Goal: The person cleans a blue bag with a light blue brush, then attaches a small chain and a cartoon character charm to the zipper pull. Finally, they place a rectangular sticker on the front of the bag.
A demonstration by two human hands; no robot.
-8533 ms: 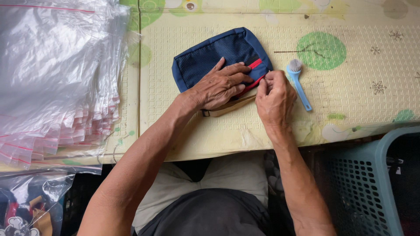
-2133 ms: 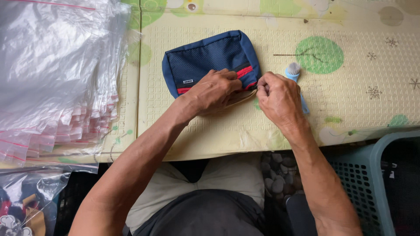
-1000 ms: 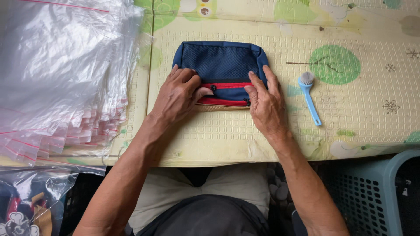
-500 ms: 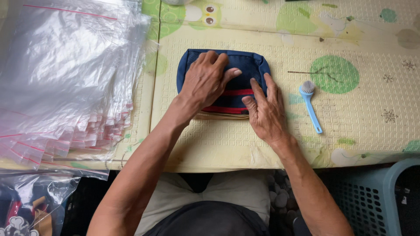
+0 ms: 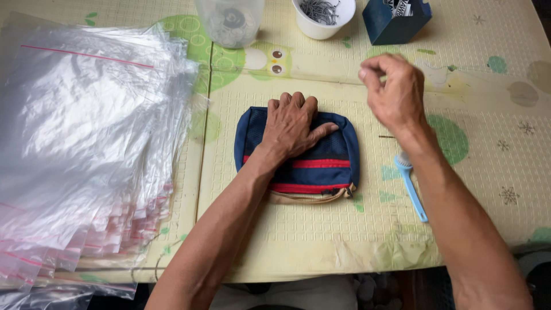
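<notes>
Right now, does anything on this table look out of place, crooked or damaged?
Nothing looks damaged or spilled. The navy pouch lies flat under the left hand, slightly turned against the mat's grid. The stack of clear bags is fanned unevenly and hangs over the table's near edge. The right hand is raised, fingers pinched.

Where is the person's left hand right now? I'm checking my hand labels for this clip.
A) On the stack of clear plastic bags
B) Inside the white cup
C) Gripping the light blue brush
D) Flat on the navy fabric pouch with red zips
D: the left hand lies palm-down, fingers spread, on the navy fabric pouch with red zips, while the right hand is raised above the mat with fingertips pinched.
</notes>
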